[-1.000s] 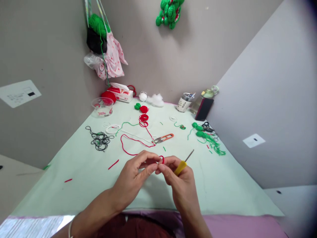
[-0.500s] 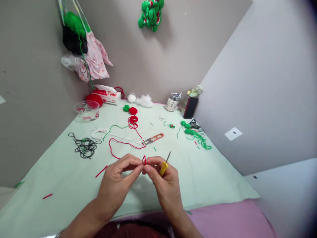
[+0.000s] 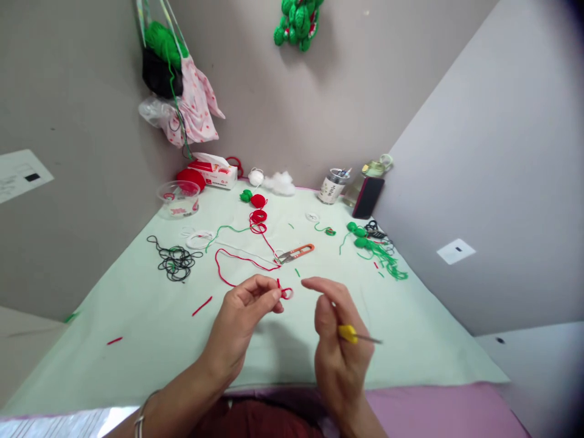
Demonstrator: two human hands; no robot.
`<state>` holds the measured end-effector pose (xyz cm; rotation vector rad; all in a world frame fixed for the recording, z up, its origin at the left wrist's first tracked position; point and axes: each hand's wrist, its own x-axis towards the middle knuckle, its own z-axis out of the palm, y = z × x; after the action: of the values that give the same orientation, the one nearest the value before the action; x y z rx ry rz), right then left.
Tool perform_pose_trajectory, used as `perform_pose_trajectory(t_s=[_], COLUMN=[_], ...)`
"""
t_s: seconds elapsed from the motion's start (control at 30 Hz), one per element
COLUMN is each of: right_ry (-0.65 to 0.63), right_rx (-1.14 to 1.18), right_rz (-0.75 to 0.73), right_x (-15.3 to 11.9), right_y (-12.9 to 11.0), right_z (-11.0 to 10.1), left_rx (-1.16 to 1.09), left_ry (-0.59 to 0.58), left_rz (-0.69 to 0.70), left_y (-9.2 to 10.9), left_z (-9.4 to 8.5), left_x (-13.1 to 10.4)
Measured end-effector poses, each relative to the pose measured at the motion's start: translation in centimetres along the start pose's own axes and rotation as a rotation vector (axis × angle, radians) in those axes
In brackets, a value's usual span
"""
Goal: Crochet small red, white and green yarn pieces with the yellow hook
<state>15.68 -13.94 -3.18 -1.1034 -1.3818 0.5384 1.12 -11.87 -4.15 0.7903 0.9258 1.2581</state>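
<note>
Between thumb and fingertips, my left hand [image 3: 244, 319] pinches red yarn [image 3: 286, 293], and a small loop of it sticks out to the right. My right hand [image 3: 342, 340] is apart from it, on the right, index finger stretched toward the loop. It holds a yellow-handled crochet hook [image 3: 349, 333], whose metal shaft points right; most of the handle is hidden in the hand. Beyond my hands lie orange thread snips [image 3: 298, 252], beside a line of red yarn that runs back to a red ball [image 3: 258, 201].
Tangled black cord [image 3: 171, 258] lies left, near a clear plastic tub [image 3: 179, 204] and a tissue box [image 3: 221, 175]. Green yarn pieces [image 3: 383, 258] lie right. Behind them a phone [image 3: 368, 198] leans by a pen can [image 3: 332, 188]. A pink bag [image 3: 196, 109] hangs on the wall.
My hands have parted: the right one moved right and turned, so the hook now points right instead of up. The red yarn stays in my left hand, with its loop showing. The view has shifted left.
</note>
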Motion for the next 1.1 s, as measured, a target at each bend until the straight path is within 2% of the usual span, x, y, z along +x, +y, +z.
perform_pose_trajectory(t_s=[0.07, 0.23, 0.33, 0.43, 0.53, 0.67, 0.8, 0.93, 1.1], right_ry=[0.0, -0.172, -0.159, -0.208, -0.238, -0.244, -0.236, -0.185, -0.27], right_rx=[0.028, 0.179, 0.263, 0.331, 0.36, 0.372, 0.463, 0.626, 0.72], right_rz=[0.102, 0.358, 0.388, 0.385, 0.404, 0.52, 0.594, 0.592, 0.662], right_x=[0.3, 0.8, 0.9, 0.9, 0.9, 0.8, 0.9, 1.2, 1.5], right_y=[-0.1, 0.1, 0.4, 0.5, 0.9, 1.6, 1.8, 1.2, 1.1], right_z=[-0.2, 0.4, 0.7, 0.7, 0.5, 0.3, 0.2, -0.2, -0.4], left_rx=[-0.013, -0.048, -0.156, -0.33, -0.439, -0.525, -0.509, -0.462, -0.294], left_ry=[0.023, 0.027, -0.014, -0.047, -0.03, -0.009, 0.008, 0.051, 0.025], left_rz=[-0.008, 0.022, -0.036, -0.123, -0.138, -0.161, -0.174, -0.163, -0.123], left_y=[0.0, -0.5, -0.6, -0.4, -0.2, -0.1, -0.2, -0.3, -0.5], left_z=[0.0, 0.1, 0.2, 0.3, 0.3, 0.0, -0.2, -0.3, -0.2], left_x=[-0.1, -0.5, -0.6, -0.5, -0.3, -0.1, -0.1, -0.2, -0.8])
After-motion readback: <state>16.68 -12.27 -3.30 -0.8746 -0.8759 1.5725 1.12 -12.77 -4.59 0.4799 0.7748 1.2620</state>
